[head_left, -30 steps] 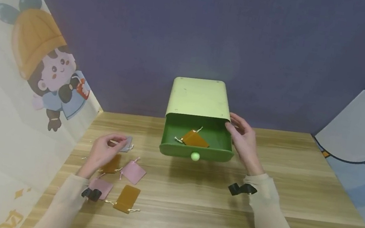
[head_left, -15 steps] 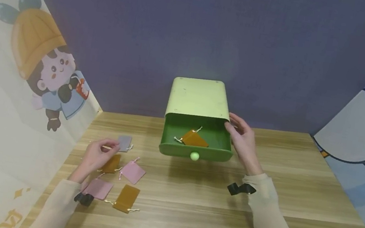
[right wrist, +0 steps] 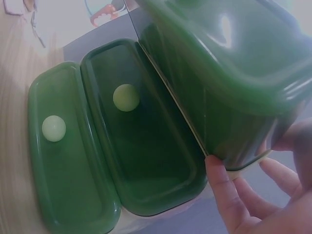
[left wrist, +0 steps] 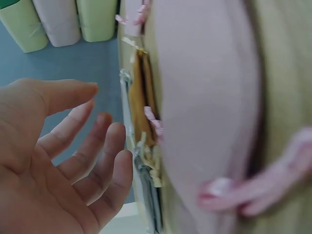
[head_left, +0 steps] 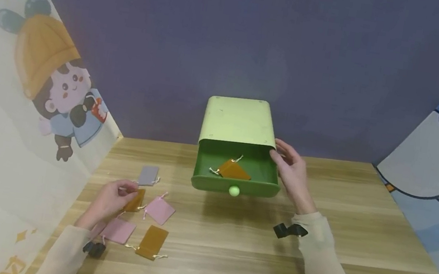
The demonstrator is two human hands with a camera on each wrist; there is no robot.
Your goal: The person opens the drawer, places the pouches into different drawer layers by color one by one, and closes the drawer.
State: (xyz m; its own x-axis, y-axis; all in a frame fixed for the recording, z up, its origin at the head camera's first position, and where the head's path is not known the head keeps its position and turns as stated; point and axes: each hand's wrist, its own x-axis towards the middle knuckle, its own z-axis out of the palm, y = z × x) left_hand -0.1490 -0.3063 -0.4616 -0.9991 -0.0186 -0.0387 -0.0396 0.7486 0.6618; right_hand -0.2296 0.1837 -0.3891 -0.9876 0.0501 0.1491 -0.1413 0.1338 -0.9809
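A light green box (head_left: 240, 121) stands at the back of the wooden table (head_left: 227, 260) with its dark green drawer (head_left: 234, 185) pulled out. One brown pouch (head_left: 233, 170) lies inside it. My right hand (head_left: 287, 167) grips the box's (right wrist: 229, 73) front right corner, thumb below and fingers round the side. My left hand (head_left: 120, 193) hovers with relaxed, spread fingers (left wrist: 105, 141) at another brown pouch (head_left: 135, 200) and holds nothing. A grey pouch (head_left: 148, 175) lies flat just beyond it.
Two pink pouches (head_left: 159, 209) (head_left: 119, 230) and a third brown pouch (head_left: 152, 241) lie at the near left. Cartoon-printed panels close in both sides and a dark wall stands behind. Bare wood runs across the near middle and right.
My left hand has let go of the grey pouch, which now lies on the table, and drawn back toward me to the brown pouch. The right hand has stayed on the box.
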